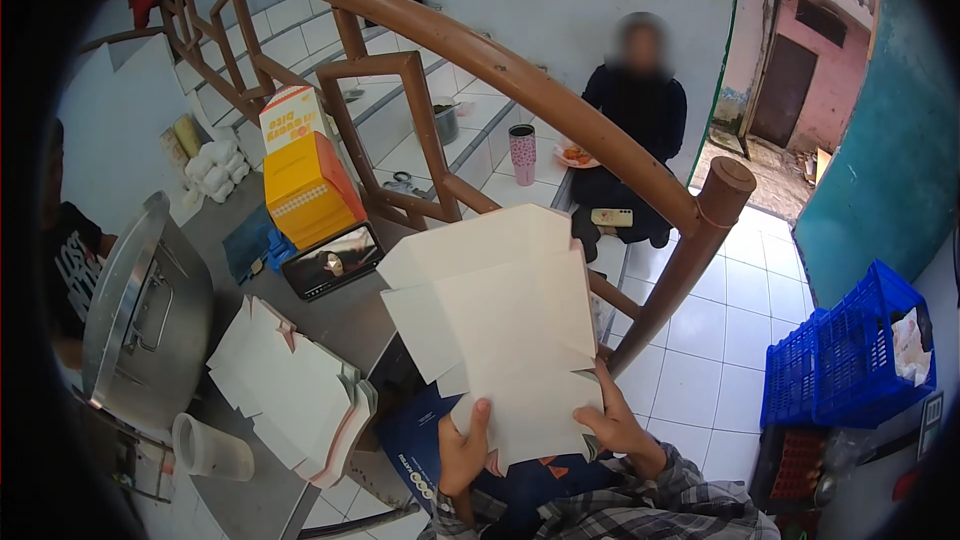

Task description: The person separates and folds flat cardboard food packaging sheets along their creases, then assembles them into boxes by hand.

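Observation:
A white cardboard food box blank, its flaps partly opened out, is held up in front of me. My left hand grips its lower left edge, with the thumb on the white inner face. At the lower right edge, my right hand pinches the card near the small corner tabs. Both hands' fingers behind the card are hidden. To the left, a stack of flat box blanks lies on the metal table. Beneath my hands is a dark blue printed apron or bag; I cannot tell which.
A large metal pot, a plastic cup, a phone and a yellow box stand on the table. Beyond the brown railing, a person sits on tiled steps. Blue crates stand right.

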{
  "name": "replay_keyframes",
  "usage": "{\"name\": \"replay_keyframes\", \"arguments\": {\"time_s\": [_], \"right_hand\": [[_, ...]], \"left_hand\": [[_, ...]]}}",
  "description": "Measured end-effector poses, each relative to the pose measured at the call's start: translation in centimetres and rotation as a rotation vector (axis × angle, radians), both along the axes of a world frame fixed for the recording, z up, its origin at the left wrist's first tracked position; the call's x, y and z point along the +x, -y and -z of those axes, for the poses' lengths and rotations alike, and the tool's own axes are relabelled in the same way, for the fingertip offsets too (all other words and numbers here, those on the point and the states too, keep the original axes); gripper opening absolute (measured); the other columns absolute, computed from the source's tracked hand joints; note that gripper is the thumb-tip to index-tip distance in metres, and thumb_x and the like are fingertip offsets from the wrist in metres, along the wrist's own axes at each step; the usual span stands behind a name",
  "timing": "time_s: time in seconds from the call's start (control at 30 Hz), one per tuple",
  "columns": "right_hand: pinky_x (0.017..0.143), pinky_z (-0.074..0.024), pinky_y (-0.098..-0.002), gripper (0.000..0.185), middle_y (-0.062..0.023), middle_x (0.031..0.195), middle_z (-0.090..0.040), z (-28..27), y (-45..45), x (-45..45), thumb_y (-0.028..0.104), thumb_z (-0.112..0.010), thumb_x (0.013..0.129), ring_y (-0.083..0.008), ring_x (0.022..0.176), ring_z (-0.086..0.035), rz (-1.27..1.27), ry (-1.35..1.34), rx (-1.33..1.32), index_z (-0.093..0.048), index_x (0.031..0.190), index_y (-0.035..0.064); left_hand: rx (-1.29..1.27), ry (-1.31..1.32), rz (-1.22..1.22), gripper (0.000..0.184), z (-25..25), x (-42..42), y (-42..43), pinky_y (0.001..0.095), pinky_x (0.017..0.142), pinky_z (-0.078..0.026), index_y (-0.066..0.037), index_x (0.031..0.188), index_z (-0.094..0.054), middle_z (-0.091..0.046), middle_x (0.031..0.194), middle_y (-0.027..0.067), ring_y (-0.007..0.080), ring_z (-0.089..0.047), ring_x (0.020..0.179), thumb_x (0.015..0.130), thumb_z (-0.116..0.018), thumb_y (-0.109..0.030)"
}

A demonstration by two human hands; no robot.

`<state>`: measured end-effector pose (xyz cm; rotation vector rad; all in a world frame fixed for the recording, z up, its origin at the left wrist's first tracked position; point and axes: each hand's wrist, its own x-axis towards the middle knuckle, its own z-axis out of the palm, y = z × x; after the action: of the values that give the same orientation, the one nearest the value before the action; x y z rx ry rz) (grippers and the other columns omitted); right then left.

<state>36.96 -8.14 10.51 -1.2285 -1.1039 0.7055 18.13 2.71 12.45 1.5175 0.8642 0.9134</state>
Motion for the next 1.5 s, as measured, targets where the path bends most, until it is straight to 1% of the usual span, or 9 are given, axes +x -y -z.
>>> {"name": "replay_keyframes", "arguments": {"time_s": [0.23,0.33,0.63,0.83,0.9,1.03,1.13,1.23,1.5], "right_hand": [[0.034,-0.0369,-0.0223,0.063,-0.0109,0.101,-0.061,-0.7,0.4,2.4,0.002,-0.052,0.078,-0.0092,0.058,-0.058,-0.210,-0.367,-0.342,-0.039,0.139,-0.0005],[0.044,-0.0429,-0.0225,0.054,-0.0077,0.088,-0.062,-3.1,0.3,1.5,0.001,-0.050,0.077,-0.0105,0.064,-0.059,-0.040,-0.439,-0.531,-0.048,0.131,-0.0010],[0.069,-0.0468,-0.0260,0.045,-0.0083,0.093,-0.063,3.0,-2.7,-1.6,-0.004,-0.041,0.076,-0.0142,0.078,-0.058,0.416,-0.273,-0.181,-0.056,0.118,-0.0045],[0.102,-0.0377,-0.0316,0.061,-0.0235,0.126,-0.054,2.2,-3.5,-2.9,-0.007,-0.034,0.077,-0.0288,0.116,-0.053,0.507,-0.123,-0.063,-0.038,0.138,-0.0090],[0.088,-0.0438,-0.0308,0.056,-0.0179,0.114,-0.058,3.2,-3.8,-3.3,-0.004,-0.038,0.075,-0.0238,0.100,-0.056,0.601,-0.071,-0.028,-0.047,0.130,-0.0059],[0.087,-0.0447,-0.0316,0.055,-0.0156,0.108,-0.060,1.7,-2.0,-3.8,0.000,-0.043,0.076,-0.0234,0.098,-0.058,0.433,-0.348,-0.308,-0.049,0.130,-0.0032],[0.103,-0.0354,-0.0305,0.062,-0.0214,0.134,-0.047,-5.4,-0.3,-3.9,0.001,-0.043,0.080,-0.0258,0.125,-0.046,0.157,-0.161,-0.642,-0.034,0.141,-0.0070],[0.108,-0.0295,-0.0331,0.068,-0.0204,0.138,-0.043,-1.5,0.2,-5.6,0.001,-0.046,0.079,-0.0260,0.130,-0.039,0.066,-0.180,-0.278,-0.027,0.144,-0.0061],[0.109,-0.0285,-0.0343,0.070,-0.0184,0.141,-0.039,-1.0,0.2,-7.3,0.005,-0.056,0.084,-0.0250,0.131,-0.037,-0.033,-0.273,-0.297,-0.024,0.146,-0.0044]], "left_hand": [[0.055,-0.023,0.096,0.032,-0.3,-0.7,0.1,0.0252,0.056,-0.044,0.006,0.091,-0.066,-0.065,0.069,0.0063,0.0069,-0.056,0.065,0.098,-0.057,-0.023],[0.103,-0.094,0.132,0.030,0.0,-0.8,0.2,0.0260,0.055,-0.045,0.007,0.091,-0.067,-0.065,0.066,0.0096,0.0071,-0.057,0.062,0.096,-0.059,-0.022],[0.078,-0.162,0.288,0.027,-1.8,0.6,3.0,0.0272,0.048,-0.046,0.005,0.095,-0.065,-0.064,0.058,0.0097,0.0134,-0.064,0.053,0.092,-0.063,-0.022],[0.184,-0.141,0.236,0.028,-0.8,1.3,3.6,0.0280,0.040,-0.046,0.005,0.097,-0.062,-0.063,0.057,0.0103,0.0189,-0.062,0.042,0.093,-0.061,-0.022],[0.133,-0.185,0.175,0.027,-1.2,1.2,3.6,0.0293,0.043,-0.047,0.005,0.097,-0.062,-0.063,0.059,0.0118,0.0209,-0.063,0.045,0.094,-0.059,-0.021],[0.235,-0.172,-0.037,0.025,0.5,1.0,2.1,0.0329,0.057,-0.049,0.005,0.101,-0.060,-0.065,0.069,0.0154,0.0269,-0.068,0.064,0.097,-0.054,-0.018],[0.274,-0.084,-0.142,0.027,1.4,1.4,0.7,0.0342,0.063,-0.048,0.005,0.108,-0.058,-0.065,0.076,0.0181,0.0290,-0.066,0.070,0.098,-0.049,-0.019],[0.293,-0.047,-0.250,0.029,2.2,1.8,0.0,0.0354,0.057,-0.045,0.005,0.110,-0.057,-0.062,0.072,0.0187,0.0288,-0.062,0.061,0.098,-0.046,-0.018],[0.357,-0.105,-0.382,0.031,2.6,2.1,-0.7,0.0346,0.051,-0.041,0.004,0.116,-0.055,-0.059,0.066,0.0164,0.0232,-0.056,0.053,0.095,-0.045,-0.015]]}}
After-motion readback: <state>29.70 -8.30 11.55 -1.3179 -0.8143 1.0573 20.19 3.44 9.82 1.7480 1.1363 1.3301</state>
